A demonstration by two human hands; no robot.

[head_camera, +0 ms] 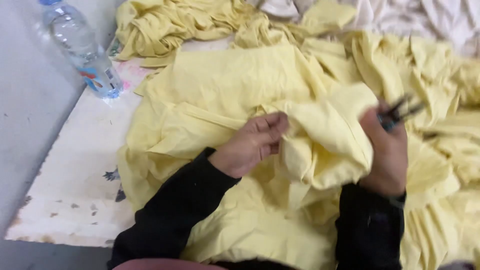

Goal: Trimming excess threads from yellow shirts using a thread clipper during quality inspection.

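A pile of pale yellow cloth covers most of the white worktable. My left hand pinches a fold of the yellow cloth with bent fingers. My right hand grips the bunched cloth beside it and also holds a small dark pair of snips, whose blades stick out up and to the right, blurred. Both arms wear black sleeves.
A clear plastic water bottle with a blue cap stands at the table's far left edge. More yellow cloth is heaped at the back, and whitish fabric lies at the top right. The grey floor lies left of the table.
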